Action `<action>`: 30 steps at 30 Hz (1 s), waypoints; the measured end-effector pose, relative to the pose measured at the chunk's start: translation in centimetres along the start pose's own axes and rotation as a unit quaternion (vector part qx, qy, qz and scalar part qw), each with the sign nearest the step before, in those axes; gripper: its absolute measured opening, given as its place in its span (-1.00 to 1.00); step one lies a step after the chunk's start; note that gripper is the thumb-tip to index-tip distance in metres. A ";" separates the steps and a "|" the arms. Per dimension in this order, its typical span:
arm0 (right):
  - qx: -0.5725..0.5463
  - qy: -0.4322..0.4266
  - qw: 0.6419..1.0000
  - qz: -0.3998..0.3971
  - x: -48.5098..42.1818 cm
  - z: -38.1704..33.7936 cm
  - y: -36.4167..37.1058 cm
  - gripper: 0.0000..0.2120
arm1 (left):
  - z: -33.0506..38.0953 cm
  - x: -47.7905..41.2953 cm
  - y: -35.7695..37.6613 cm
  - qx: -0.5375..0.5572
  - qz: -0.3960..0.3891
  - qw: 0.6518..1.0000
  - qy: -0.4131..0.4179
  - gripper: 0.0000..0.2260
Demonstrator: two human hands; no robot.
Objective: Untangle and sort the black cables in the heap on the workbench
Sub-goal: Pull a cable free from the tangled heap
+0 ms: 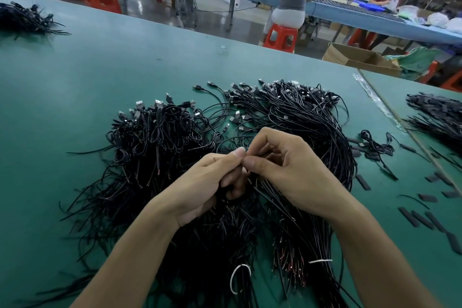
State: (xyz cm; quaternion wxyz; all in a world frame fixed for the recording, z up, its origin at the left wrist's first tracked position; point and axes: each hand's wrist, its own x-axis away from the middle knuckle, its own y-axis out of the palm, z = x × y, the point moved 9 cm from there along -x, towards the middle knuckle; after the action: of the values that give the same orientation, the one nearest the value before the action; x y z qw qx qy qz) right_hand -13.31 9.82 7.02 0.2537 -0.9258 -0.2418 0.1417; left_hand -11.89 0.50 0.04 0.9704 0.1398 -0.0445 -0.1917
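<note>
A big heap of thin black cables (160, 157) with USB plugs at their far ends covers the middle of the green workbench (62, 95). Over its centre my left hand (207, 182) and my right hand (285, 170) meet thumb to thumb. Each hand pinches thin black cable ends between thumb and fingers. The pinched strands run down and to the right under my right hand. A straighter bundle of cables (312, 132) lies along the right side of the heap, with bare reddish wire ends (292, 262) near me.
Short black sleeve pieces (425, 217) are scattered at the right, beside a small coiled cable (375, 144). Other cable piles lie at the far left (22, 20) and far right (440, 117). Two white ties (237, 280) lie on the near cables. People sit at a blue bench behind.
</note>
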 end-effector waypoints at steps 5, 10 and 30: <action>0.040 -0.037 0.998 0.044 0.0 -0.8 0.5 -0.86 | -0.4 -0.4 0.0 0.108 0.020 0.994 -0.016 -0.69; 0.071 -0.072 0.993 0.063 -0.2 -1.6 1.0 -0.85 | -1.0 0.1 1.7 0.107 -0.029 0.990 -0.087 -0.44; 0.374 0.233 0.886 -0.145 2.5 8.5 4.8 -0.82 | 0.6 1.3 -6.6 -0.005 0.321 0.946 0.046 -0.43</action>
State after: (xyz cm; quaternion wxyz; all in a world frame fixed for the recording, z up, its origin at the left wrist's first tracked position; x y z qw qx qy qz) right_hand -12.67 10.95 -2.96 0.6483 -0.7228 -0.2365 -0.0369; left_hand -13.13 -5.95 -1.27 0.9823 0.1217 -0.0413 0.1361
